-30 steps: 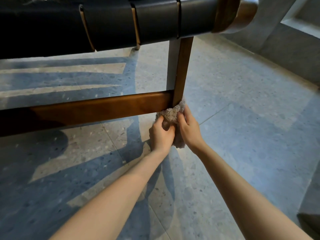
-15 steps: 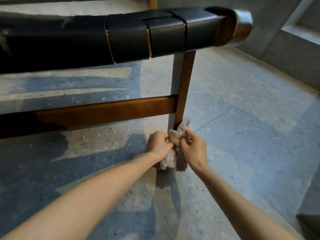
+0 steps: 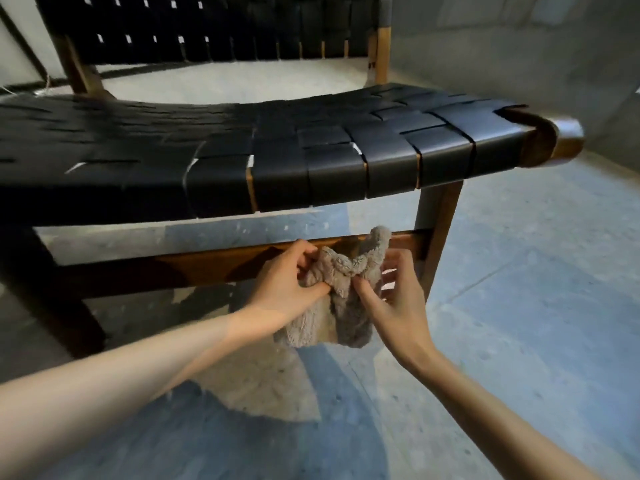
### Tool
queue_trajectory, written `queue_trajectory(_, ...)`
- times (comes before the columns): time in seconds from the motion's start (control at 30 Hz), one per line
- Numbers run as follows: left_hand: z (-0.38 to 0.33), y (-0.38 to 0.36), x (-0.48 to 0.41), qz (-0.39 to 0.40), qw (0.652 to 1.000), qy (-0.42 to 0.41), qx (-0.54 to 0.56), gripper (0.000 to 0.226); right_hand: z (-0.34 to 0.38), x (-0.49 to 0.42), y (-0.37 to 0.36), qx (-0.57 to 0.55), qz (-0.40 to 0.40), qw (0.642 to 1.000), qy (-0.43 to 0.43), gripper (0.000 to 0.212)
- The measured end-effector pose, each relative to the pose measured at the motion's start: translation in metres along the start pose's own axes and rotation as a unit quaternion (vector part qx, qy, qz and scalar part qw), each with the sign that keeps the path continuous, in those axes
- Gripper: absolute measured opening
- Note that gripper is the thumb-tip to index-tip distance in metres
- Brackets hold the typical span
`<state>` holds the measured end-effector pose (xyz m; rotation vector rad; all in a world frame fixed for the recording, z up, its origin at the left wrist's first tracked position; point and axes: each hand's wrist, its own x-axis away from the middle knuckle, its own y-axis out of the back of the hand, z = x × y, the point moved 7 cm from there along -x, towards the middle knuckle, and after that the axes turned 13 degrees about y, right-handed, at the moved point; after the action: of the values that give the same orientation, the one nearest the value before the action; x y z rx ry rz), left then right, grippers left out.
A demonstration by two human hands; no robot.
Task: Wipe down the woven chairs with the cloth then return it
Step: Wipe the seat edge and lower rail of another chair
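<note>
The cloth (image 3: 341, 289), a fuzzy beige terry piece, hung bunched just in front of the chair's front rail (image 3: 207, 261). The left hand (image 3: 287, 285) pinched one fold between thumb and curled fingers. The right hand (image 3: 398, 299) clamped the other, thumb in front and fingers slightly spread behind. The chair (image 3: 311, 161) had flat black woven straps on smooth brown wood. Its front leg (image 3: 438, 230) stood just right of the cloth, with open speckled floor (image 3: 519, 306) beyond.

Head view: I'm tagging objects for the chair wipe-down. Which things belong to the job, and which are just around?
Job:
- cloth, pinched by left hand and right hand
- chair, with its rail and leg

Just around:
- floor
- wall
</note>
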<state>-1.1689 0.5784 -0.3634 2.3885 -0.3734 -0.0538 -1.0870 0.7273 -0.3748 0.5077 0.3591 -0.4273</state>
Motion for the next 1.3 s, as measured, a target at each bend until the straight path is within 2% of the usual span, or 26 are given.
queue_trajectory(0.17, 0.065, 0.085, 0.026, -0.094, 0.992, 0.064, 0.045, 0.046, 0.054, -0.007, -0.077, -0.029, 0.074, 0.996, 0.04, 0.03)
queue_trajectory(0.33, 0.121, 0.159, 0.051, -0.184, 0.975, 0.092, 0.084, 0.048, 0.111, -0.014, -0.156, -0.057, 0.112, 0.99, 0.07, 0.031)
queue_trajectory(0.47, 0.161, 0.207, 0.068, -0.241, 0.958, 0.106, 0.112, 0.05, 0.15, -0.017, -0.218, -0.058, 0.163, 0.983, 0.056, 0.032)
queue_trajectory(0.6, 0.202, 0.245, 0.082, -0.274, 0.938, 0.137, 0.164, 0.048, 0.182, -0.015, -0.274, -0.077, 0.226, 0.971, 0.008, 0.034)
queue_trajectory(0.7, 0.226, 0.267, 0.09, -0.296, 0.921, 0.147, 0.207, 0.047, 0.197, -0.006, -0.302, -0.078, 0.207, 0.975, -0.006, 0.034)
queue_trajectory(0.8, 0.239, 0.284, 0.093, -0.327, 0.905, 0.128, 0.239, 0.046, 0.207, -0.001, -0.324, -0.089, 0.132, 0.987, -0.017, 0.033)
queue_trajectory(0.87, 0.243, 0.294, 0.088, -0.353, 0.895, 0.119, 0.246, 0.045, 0.215, -0.009, -0.337, -0.097, 0.088, 0.991, -0.023, 0.024)
queue_trajectory(0.97, 0.249, 0.311, 0.074, -0.394, 0.865, 0.136, 0.279, 0.041, 0.224, -0.023, -0.366, -0.122, 0.087, 0.989, -0.015, 0.011)
queue_trajectory(1.0, 0.25, 0.317, 0.068, -0.403, 0.858, 0.138, 0.286, 0.039, 0.225, -0.025, -0.376, -0.129, 0.094, 0.987, -0.009, 0.019)
queue_trajectory(1.07, 0.251, 0.328, 0.055, -0.397, 0.862, 0.132, 0.286, 0.036, 0.228, -0.026, -0.391, -0.13, 0.106, 0.986, 0.015, 0.03)
queue_trajectory(1.13, 0.252, 0.332, 0.041, -0.353, 0.888, 0.116, 0.272, 0.035, 0.227, -0.027, -0.406, -0.113, 0.145, 0.982, 0.041, 0.019)
queue_trajectory(1.17, 0.253, 0.33, 0.035, -0.314, 0.905, 0.103, 0.269, 0.035, 0.225, -0.026, -0.413, -0.119, 0.166, 0.978, 0.043, 0.011)
queue_trajectory(1.23, 0.253, 0.32, 0.024, -0.22, 0.932, 0.077, 0.279, 0.04, 0.218, -0.025, -0.423, -0.159, 0.194, 0.968, 0.024, 0.019)
queue_trajectory(1.3, 0.255, 0.311, 0.016, -0.148, 0.943, 0.067, 0.291, 0.044, 0.208, -0.023, -0.426, -0.168, 0.209, 0.963, 0.005, 0.024)
